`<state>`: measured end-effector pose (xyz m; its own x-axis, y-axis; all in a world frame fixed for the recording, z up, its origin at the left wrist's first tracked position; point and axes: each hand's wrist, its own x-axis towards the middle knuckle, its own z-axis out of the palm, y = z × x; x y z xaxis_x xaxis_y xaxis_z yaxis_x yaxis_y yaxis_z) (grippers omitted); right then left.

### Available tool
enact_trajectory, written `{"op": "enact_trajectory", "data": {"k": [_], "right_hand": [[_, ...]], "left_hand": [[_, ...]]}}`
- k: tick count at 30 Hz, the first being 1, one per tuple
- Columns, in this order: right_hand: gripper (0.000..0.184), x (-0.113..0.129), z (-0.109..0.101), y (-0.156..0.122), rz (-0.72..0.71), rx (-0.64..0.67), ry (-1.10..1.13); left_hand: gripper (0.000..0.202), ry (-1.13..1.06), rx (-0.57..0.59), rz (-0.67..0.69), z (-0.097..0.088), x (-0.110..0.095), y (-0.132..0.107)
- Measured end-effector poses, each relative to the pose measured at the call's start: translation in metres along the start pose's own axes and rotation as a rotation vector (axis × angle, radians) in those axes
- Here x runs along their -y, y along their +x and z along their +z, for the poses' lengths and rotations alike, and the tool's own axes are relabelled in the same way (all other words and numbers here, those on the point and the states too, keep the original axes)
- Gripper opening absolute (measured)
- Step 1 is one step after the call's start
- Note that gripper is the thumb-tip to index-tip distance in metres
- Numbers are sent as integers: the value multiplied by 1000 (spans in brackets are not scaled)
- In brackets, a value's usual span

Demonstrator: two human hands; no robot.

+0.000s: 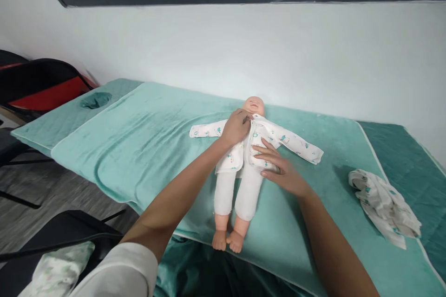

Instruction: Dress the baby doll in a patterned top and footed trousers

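A baby doll (pixel 253 105) lies on its back on a teal towel (pixel 146 148), feet toward me. It wears a white printed jacket (pixel 278 137) with both sleeves spread out, and white trousers (pixel 240 190). My left hand (pixel 236 126) rests on the jacket at the doll's chest near the collar, its fingers curled and pinching the fabric. My right hand (pixel 278 167) lies flat on the doll's belly with its fingers stretched out over the jacket's front.
A crumpled printed garment (pixel 383 206) lies on the towel at the right. The towel covers a teal massage bed (pixel 414 167) with a face hole (pixel 95 100) against a white wall. Black chairs (pixel 42 83) stand at the left; another cloth (pixel 57 271) lies on a near chair.
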<state>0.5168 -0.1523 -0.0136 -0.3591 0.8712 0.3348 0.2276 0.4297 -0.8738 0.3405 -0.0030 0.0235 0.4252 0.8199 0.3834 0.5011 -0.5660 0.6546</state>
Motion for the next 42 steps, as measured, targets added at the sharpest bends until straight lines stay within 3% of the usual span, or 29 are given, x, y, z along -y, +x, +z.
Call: {"op": "enact_trajectory", "data": {"k": [6,11,16,19,22,26,29,36,42], "right_hand": [[50,0,1,-9,46,44,20],[62,-10,11,-29,-8,-84,-79],[44,-20,28,-53,101,-411,-329],[31,-19,35,-58,249,-545,-392],[25,-15,38,-57,380,-560,-437],[22,-11,41,-57,495,-506,-477],[25,-10,44,-58,540,-498,-501],[42,-3,51,-51,664,-473,-621],[38,-1,49,-49,704,-480,-668]], "left_hand": [[23,-86,17,-77,-2,-4,-10],[36,-180,4,-104,-5,2,-31],[26,-345,-192,-75,-4,22,-85],[23,-375,-271,-161,-5,36,-124],[26,-371,-205,-241,-11,44,-157],[43,-163,-76,-229,-19,45,-187],[49,-39,-35,-212,-21,45,-196],[22,163,17,-183,-11,39,-188],[17,125,-86,-146,-9,35,-192]]}}
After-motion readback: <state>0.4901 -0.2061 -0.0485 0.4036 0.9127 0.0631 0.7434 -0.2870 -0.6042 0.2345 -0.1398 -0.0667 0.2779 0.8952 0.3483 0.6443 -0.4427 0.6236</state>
